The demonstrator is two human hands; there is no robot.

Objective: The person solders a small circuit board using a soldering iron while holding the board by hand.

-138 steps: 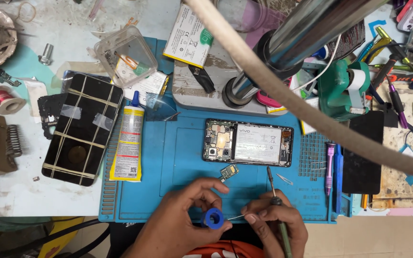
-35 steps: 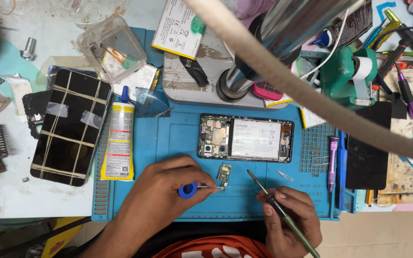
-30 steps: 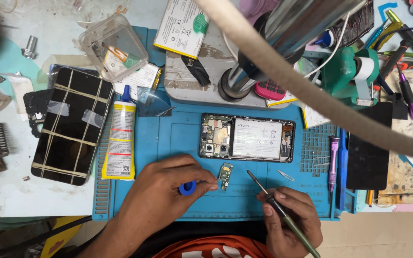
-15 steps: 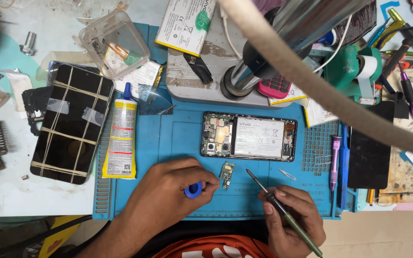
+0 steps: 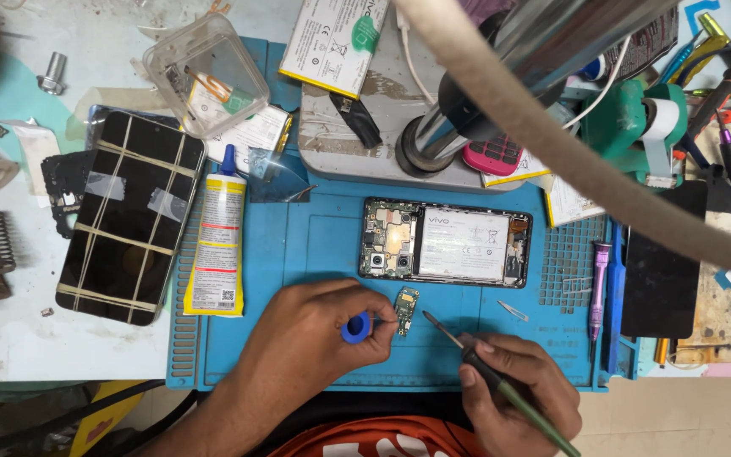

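Left hand (image 5: 310, 343) fingers pinch blue spool (image 5: 355, 327); right hand (image 5: 513, 389) fingers grip soldering iron (image 5: 501, 385), tip up-left toward small board (image 5: 406, 309).

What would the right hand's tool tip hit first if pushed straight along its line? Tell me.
Probably the small green board. The tool in the right hand points up-left at it; the tip's height above the mat is unclear.

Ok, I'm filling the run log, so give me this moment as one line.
left hand: pinches blue solder spool | right hand: holds green-handled soldering iron, tip by small green circuit board | blue silicone mat
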